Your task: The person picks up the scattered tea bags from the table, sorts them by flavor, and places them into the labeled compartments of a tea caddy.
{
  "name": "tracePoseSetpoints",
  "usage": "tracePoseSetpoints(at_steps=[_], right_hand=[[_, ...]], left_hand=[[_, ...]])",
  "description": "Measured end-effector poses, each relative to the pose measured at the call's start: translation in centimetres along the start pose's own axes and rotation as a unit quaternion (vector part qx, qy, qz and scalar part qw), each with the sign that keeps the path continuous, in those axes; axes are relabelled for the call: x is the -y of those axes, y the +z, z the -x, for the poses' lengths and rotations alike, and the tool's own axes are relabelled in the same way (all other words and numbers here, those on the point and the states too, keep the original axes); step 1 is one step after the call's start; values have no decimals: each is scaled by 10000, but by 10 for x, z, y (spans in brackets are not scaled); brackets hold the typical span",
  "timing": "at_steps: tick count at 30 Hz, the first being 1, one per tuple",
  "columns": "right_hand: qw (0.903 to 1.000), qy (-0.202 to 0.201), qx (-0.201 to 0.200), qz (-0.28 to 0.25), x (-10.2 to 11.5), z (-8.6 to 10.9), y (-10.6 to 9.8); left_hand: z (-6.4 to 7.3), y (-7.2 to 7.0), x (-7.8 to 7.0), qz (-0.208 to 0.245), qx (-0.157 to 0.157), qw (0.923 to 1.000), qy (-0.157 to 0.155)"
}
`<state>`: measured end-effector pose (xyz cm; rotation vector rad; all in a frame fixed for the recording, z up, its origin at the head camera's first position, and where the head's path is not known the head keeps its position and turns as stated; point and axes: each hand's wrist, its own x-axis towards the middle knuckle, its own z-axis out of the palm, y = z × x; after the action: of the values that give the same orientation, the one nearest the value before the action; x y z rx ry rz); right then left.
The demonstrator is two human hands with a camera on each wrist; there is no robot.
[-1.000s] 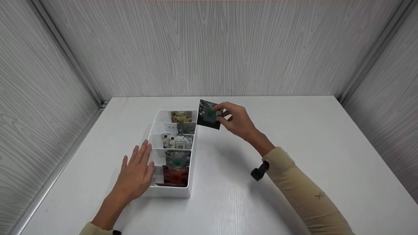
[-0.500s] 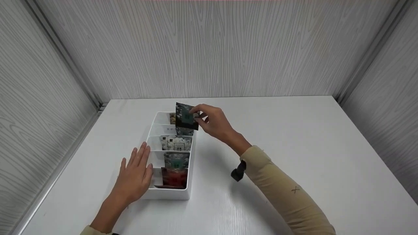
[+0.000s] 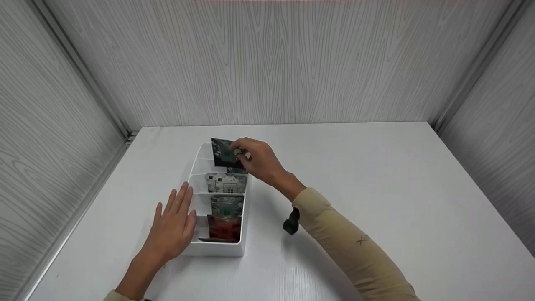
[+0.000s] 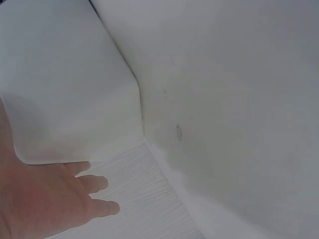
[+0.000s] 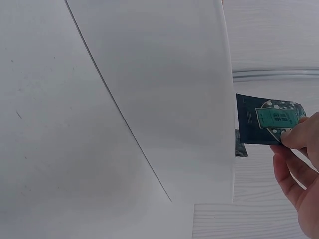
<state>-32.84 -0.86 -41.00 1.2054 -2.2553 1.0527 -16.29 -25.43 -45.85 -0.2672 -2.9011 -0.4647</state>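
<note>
Between thumb and fingers my right hand [image 3: 260, 161] pinches a dark green tea sachet [image 3: 223, 154] by its right side. The sachet is above the far end of a white divided box [image 3: 217, 249], in front of the rear compartments. It also shows in the right wrist view, where the right hand [image 5: 304, 164] grips the sachet [image 5: 256, 119] at the box's rim. My left hand [image 3: 170, 225] lies with straight fingers along the box's left side. In the left wrist view, that hand [image 4: 45, 199] is partly hidden by the box wall [image 4: 75, 89].
Nearer compartments hold white patterned sachets [image 3: 226, 183], a grey-green sachet [image 3: 227, 205] and red sachets [image 3: 224, 228]. Part of a dark sachet [image 3: 237, 170] shows below the held one. The white table [image 3: 376, 175] is bounded by wood-grain panels [image 3: 267, 62] at the back and sides.
My right hand has carried the dark green sachet leftward from beside the box to over its far compartments, then slightly lower. The yellow sachet there is now covered. The left hand stays in place.
</note>
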Motion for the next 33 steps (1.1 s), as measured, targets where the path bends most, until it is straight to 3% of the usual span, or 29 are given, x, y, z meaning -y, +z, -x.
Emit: tracePoseSetpoints(at_steps=[6,14,33], right_hand=[[9995,252,197,6,-3,5,0],[9997,182,166,-13,-6,14,-9],[9974,648,274,-133,-9,69,-50]], left_hand=[[-1,0,-1,-89,124,9999,-41],[-3,-2,0,-74,103,9999,-24],[-4,-2,-1,-35,213,9998,-53]])
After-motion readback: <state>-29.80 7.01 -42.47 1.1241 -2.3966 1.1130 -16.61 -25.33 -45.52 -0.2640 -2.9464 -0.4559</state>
